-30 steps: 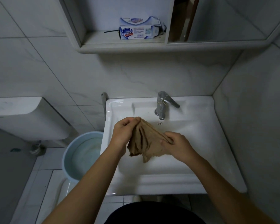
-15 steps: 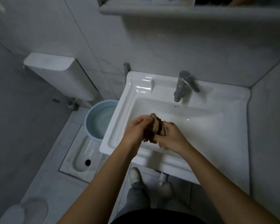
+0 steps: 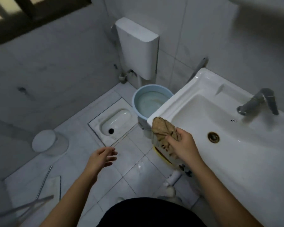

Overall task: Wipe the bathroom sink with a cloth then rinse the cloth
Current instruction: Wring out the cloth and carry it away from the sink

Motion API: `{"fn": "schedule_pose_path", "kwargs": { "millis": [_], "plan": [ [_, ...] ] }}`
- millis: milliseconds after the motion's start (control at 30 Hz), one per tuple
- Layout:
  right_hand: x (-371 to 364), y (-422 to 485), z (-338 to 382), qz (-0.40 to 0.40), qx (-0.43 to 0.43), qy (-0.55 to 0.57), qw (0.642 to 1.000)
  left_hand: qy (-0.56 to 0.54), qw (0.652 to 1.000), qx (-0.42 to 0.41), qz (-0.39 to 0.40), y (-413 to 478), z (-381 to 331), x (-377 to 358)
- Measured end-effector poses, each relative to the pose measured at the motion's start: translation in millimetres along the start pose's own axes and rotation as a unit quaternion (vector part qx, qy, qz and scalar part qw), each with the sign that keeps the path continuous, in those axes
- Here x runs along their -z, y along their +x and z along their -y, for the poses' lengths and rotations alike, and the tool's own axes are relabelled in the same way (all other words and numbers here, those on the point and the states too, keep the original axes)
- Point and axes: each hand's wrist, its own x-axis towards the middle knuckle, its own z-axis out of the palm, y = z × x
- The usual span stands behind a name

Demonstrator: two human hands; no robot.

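A white bathroom sink (image 3: pixel 246 163) fills the right side, with a brass drain (image 3: pixel 213 136) in its basin and a metal faucet (image 3: pixel 259 103) at its back. My right hand (image 3: pixel 184 145) grips a bunched brown cloth (image 3: pixel 162 128) over the sink's front left corner. The cloth's free end points up and left, past the rim. My left hand (image 3: pixel 102 158) hangs over the floor tiles to the left with relaxed fingers and holds nothing.
A light blue bucket (image 3: pixel 152 99) with water stands on the floor against the sink's left side. Behind it hangs a white cistern (image 3: pixel 138 46). A squat toilet pan (image 3: pixel 116 122) is set in the floor, and a white lidded bin (image 3: pixel 47 142) stands further left.
My left hand let go of the cloth and dropped to the left over the floor. My right hand carried the cloth to the sink's left corner. The view swung left.
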Motion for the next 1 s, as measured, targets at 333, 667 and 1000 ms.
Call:
{"fn": "schedule_pose_path", "kwargs": {
  "millis": [333,667,1000],
  "plan": [
    [-165,-41,-31,0.095,-0.042,-0.127,0.986,-0.129,0.956,0.182,-0.192,-66,208,192],
    [-262,-15,4,0.207,-0.001,-0.228,0.951,-0.166,0.955,0.145,-0.201,-26,176,250],
    [-413,89,70,0.333,0.032,-0.285,0.898,-0.215,0.912,0.177,-0.301,11,157,315]
  ]
}}
